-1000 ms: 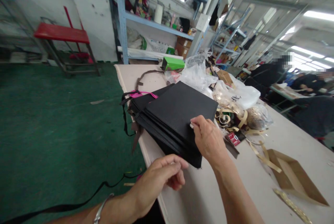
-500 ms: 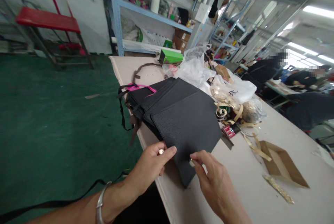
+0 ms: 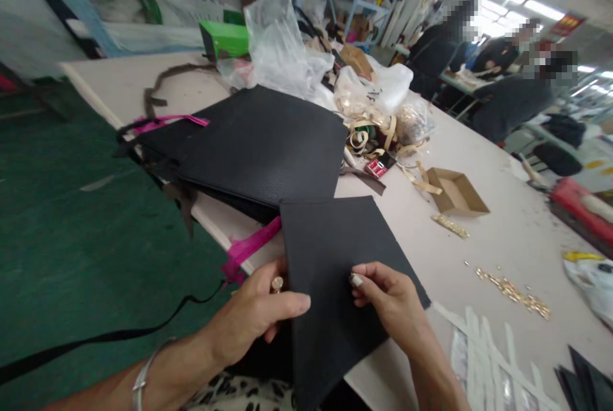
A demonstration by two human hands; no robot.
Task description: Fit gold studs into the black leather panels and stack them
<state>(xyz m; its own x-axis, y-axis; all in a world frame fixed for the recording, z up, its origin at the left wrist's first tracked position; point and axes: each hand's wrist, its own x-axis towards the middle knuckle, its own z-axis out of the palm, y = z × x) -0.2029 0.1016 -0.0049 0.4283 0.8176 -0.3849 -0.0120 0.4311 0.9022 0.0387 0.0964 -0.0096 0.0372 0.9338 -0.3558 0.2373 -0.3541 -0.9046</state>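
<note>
My left hand (image 3: 268, 302) grips the left edge of a black leather-like panel (image 3: 330, 239), thumb on top and fingers underneath. A ring shows on one of its fingers. The panel hangs partly over the table's near edge, its lower end toward my lap. Over the panel's middle, my right hand (image 3: 383, 290) is closed in a pinch; a tiny dark speck shows at the fingertips, too small to name. Beyond lies a stack of black panels (image 3: 268, 143), one corner meeting the held panel. A magenta strip (image 3: 249, 248) sticks out beside my left hand.
On the pale table (image 3: 483, 251) are small gold metal pieces (image 3: 514, 293), a cardboard tray (image 3: 457, 191), a gold strip (image 3: 450, 226), white strips (image 3: 483, 347) and plastic bags (image 3: 287, 47). A green box (image 3: 225, 41) stands at the back. Several people sit farther off.
The held black panel has come toward me, off the stack, and now hangs partly over the table edge. My view has turned right, bringing the gold pieces and white strips into sight.
</note>
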